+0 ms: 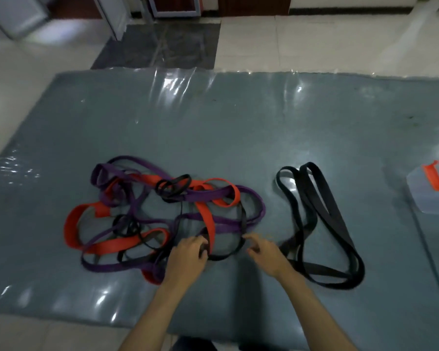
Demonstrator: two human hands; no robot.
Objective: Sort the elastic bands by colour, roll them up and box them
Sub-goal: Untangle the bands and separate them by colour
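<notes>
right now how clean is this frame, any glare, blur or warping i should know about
Head view: bright glare patches streak the plastic-covered mat, strongest along its far edge and near left corner; motion blur softens the right hand, the left hand and the tangled bands; wide-angle bending curves the mat's edges; the clear box at the right is cut off by the frame.

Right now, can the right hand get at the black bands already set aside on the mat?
Probably yes. The right hand is beside the set-aside black bands, nothing lies between them, and its fingers look free, though blur hides whether they touch the black loop.
</notes>
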